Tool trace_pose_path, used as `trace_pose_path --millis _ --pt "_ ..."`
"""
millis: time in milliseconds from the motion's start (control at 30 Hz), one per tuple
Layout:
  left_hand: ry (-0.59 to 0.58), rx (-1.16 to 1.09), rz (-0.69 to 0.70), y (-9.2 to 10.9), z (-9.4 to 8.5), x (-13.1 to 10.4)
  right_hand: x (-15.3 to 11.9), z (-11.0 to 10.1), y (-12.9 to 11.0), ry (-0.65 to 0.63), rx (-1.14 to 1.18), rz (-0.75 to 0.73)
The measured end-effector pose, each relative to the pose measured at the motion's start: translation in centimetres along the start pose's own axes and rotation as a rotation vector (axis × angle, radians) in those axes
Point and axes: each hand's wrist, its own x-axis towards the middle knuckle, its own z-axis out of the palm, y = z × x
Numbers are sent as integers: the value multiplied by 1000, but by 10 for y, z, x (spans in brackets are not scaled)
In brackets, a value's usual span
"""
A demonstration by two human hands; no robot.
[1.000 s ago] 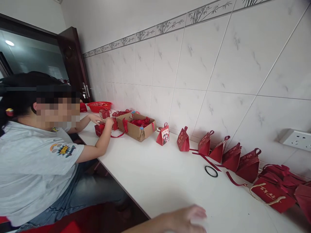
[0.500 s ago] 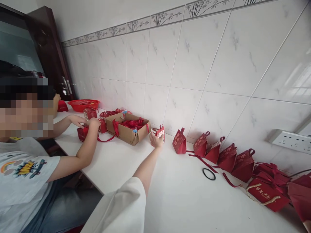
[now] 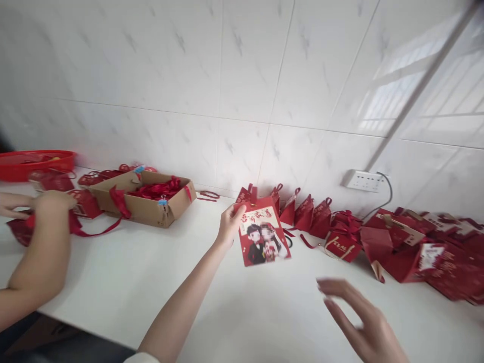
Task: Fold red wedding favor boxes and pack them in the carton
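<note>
The left hand (image 3: 229, 223) pinches a red cartoon-printed gift box (image 3: 263, 236) by its upper corner, clear of the white table (image 3: 151, 272), while the right hand (image 3: 363, 322) hovers open-fingered, holding nothing.

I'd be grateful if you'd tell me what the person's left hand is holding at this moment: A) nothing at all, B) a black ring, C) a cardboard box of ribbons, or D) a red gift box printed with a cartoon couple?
D: the left hand grips the red gift box by its edge, lifted above the white table, while the right hand is open and empty.
</note>
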Motion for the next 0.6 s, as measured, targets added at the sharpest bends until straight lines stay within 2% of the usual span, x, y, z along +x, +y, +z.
trace_pose_path --millis 100,167,233,300,400,500,600 --pt "-208 -36 69 31 18 -24 57 17 -10 182 311 -15" --pt "-252 -40 113 45 24 -29 89 26 -13 282 392 54" --pt "-247 -18 154 52 26 -28 109 32 -15 367 354 108" --pt "-246 26 179 54 28 -27 117 35 -15 401 287 98" --pt "-270 64 182 56 31 -27 118 33 -19 309 317 53" --pt "-345 63 102 60 35 -29 115 30 -26 259 374 87" --pt "-430 52 13 63 37 -32 114 28 -28 308 328 99"
